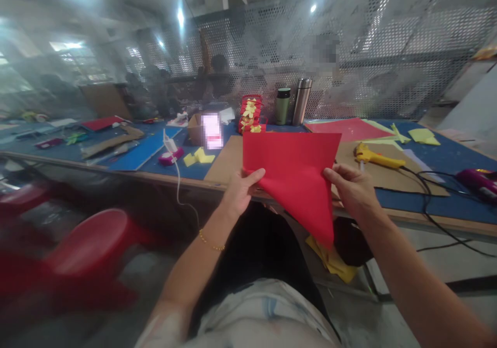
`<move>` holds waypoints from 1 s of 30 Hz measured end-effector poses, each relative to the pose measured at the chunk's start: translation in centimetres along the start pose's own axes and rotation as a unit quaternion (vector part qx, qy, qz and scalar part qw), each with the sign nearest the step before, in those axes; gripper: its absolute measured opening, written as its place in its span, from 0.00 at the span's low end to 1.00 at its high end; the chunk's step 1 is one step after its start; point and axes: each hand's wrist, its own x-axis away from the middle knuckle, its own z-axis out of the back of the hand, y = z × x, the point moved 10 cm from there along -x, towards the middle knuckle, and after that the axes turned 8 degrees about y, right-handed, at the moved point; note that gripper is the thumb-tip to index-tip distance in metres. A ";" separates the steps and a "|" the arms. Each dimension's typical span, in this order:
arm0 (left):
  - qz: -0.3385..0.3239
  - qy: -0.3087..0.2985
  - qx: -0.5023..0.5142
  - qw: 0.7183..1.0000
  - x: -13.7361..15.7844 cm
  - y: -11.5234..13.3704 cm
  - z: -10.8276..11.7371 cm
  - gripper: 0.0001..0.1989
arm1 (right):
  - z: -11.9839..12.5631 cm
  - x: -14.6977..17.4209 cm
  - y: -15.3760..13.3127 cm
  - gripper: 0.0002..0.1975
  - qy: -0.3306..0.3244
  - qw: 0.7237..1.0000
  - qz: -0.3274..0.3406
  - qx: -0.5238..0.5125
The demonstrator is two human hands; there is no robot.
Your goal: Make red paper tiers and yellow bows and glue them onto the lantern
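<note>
Between my two hands is a sheet of red paper, raised over the table's front edge. My left hand pinches its left edge, thumb on top. At the right edge, my right hand grips it the same way, with the fingers behind the sheet. The lower part of the paper bends into a point that hangs down on the right. Just beyond my right hand, a yellow hot glue gun lies on brown cardboard.
Behind the sheet stand a red box with yellow bows, a green flask and a steel thermos. A phone leans on a small carton. Black cables trail at right. A red stool stands at left.
</note>
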 end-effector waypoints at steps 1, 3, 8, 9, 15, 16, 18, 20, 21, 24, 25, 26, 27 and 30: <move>-0.004 -0.003 -0.017 1.000 0.0 0.2 0.1 0.23 | 0.0 0.1 0.1 0.22 -0.003 1.000 -0.006 0.002; -0.022 -0.006 -0.050 0.998 0.0 0.8 0.6 0.20 | 0.1 0.4 -0.2 0.22 -0.009 1.000 -0.010 0.012; -0.056 0.002 -0.143 0.988 -0.4 2.3 2.2 0.14 | -0.1 1.3 -1.2 0.20 -0.036 0.998 -0.027 0.042; -0.058 -0.002 -0.163 0.985 -0.5 2.5 2.4 0.14 | -0.1 1.4 -1.3 0.21 -0.039 0.998 -0.031 0.044; -0.075 -0.059 -0.274 0.957 -0.6 4.4 2.0 0.13 | 0.2 0.8 -3.9 0.24 -0.039 0.998 0.003 0.042; -0.086 -0.067 -0.290 0.951 -0.6 5.0 1.7 0.12 | 0.2 0.6 -4.4 0.24 -0.046 0.998 0.008 0.043; -0.117 -0.078 -0.321 0.937 -0.7 6.5 1.3 0.12 | -0.1 0.1 -5.6 0.23 -0.062 0.997 0.019 0.048; -0.158 -0.088 -0.342 0.922 -1.1 8.1 0.7 0.12 | -0.5 -0.7 -7.0 0.23 -0.071 0.995 0.038 0.054; -0.179 -0.093 -0.349 0.915 -1.3 9.0 0.4 0.12 | -0.7 -1.1 -7.8 0.22 -0.070 0.995 0.050 0.056; -0.240 -0.094 -0.348 0.901 -2.5 11.3 -0.7 0.10 | -1.1 -2.8 -10.5 0.22 -0.033 0.994 0.098 0.043; -0.263 -0.090 -0.341 0.898 -3.0 12.2 -1.1 0.10 | -1.3 -3.4 -11.5 0.22 -0.015 0.992 0.118 0.034; -0.286 -0.088 -0.331 0.895 -3.4 13.1 -1.5 0.11 | -1.4 -3.8 -12.5 0.22 0.003 0.990 0.141 0.025; -0.312 -0.086 -0.318 0.891 -3.8 14.1 -1.9 0.11 | -1.6 -4.2 -13.6 0.22 0.019 0.985 0.169 0.020; -0.388 -0.067 -0.311 0.865 -4.5 16.5 -2.7 0.12 | -1.6 -4.3 -15.6 0.15 0.067 0.961 0.265 0.038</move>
